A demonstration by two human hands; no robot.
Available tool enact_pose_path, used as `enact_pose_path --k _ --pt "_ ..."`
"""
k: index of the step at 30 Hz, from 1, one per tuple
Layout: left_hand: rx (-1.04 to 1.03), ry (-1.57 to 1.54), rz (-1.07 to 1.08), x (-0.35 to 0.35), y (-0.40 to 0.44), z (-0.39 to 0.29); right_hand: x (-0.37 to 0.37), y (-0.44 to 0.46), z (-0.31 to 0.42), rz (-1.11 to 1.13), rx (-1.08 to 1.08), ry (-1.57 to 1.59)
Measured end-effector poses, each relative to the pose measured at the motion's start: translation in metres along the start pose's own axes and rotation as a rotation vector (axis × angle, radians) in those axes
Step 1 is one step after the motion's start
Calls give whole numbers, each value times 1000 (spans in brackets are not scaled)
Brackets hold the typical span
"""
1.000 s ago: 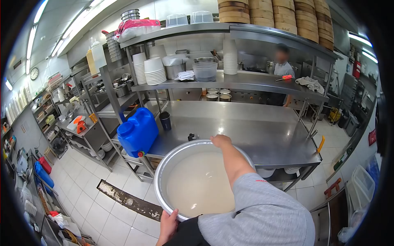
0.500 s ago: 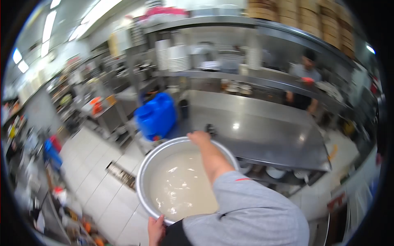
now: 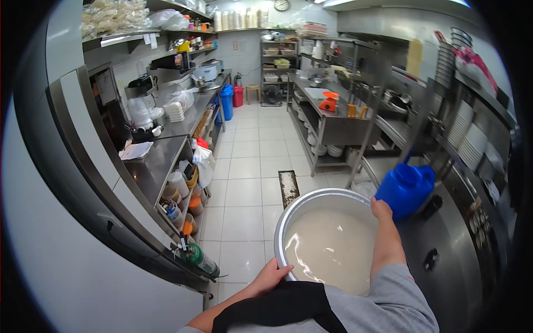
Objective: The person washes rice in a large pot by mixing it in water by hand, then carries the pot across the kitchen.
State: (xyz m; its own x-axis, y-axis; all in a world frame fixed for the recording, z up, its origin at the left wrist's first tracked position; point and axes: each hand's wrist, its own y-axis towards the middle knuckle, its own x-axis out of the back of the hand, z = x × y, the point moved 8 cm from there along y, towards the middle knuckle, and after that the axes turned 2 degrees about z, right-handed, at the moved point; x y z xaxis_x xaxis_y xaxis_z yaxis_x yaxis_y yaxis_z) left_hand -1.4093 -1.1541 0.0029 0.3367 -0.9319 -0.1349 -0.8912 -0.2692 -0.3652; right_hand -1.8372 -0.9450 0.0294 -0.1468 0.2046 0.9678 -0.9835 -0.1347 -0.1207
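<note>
A large, round metal pot holds cloudy, off-white liquid whose surface catches the ceiling light. My left hand grips the pot's near left rim, thumb over the edge. On the far right side of the rim, my right hand is closed with the arm stretched out. Just beyond that hand stands a blue plastic jug on the steel counter. The undersides of the rim and the fingers curled there are hidden. What bears the pot's weight cannot be seen.
A tiled floor aisle runs ahead between steel counters. A drain grate lies beyond the pot. At left are a shelf unit with containers and a green gas cylinder. An orange scale sits on the right-hand worktable.
My view has swung left, from the steel counter towards the aisle, and the other person has left the picture. Both hands stay on the pot's rim.
</note>
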Motion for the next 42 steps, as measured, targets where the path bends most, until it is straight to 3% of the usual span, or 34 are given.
enact_pose_path --k 9,11,15,17,19,22,24,25,32,42 --pt "-103 -76 -64 104 121 -67 -5 123 168 71 60 -11" --pt "-77 -127 26 123 145 -87 -23 165 201 85 117 -48" --pt "-203 -129 -39 187 224 -101 -47 237 265 -65 199 -114" --pt "-158 -85 -38 223 259 -109 -60 258 297 -14 185 -83" --pt "-260 -139 -25 259 295 -141 -69 297 327 -21 217 -85" --pt "-185 43 76 305 351 -161 -79 346 369 -22 215 -88" --pt "-183 -74 98 327 376 -186 -81 361 383 -13 164 -72" --pt "-178 -182 90 341 386 -202 -81 368 398 -1 161 -64" --pt "-95 -78 68 432 499 -272 -87 452 502 -27 154 -69" --pt "-147 101 -39 568 698 -362 -95 662 696 -31 233 -60"
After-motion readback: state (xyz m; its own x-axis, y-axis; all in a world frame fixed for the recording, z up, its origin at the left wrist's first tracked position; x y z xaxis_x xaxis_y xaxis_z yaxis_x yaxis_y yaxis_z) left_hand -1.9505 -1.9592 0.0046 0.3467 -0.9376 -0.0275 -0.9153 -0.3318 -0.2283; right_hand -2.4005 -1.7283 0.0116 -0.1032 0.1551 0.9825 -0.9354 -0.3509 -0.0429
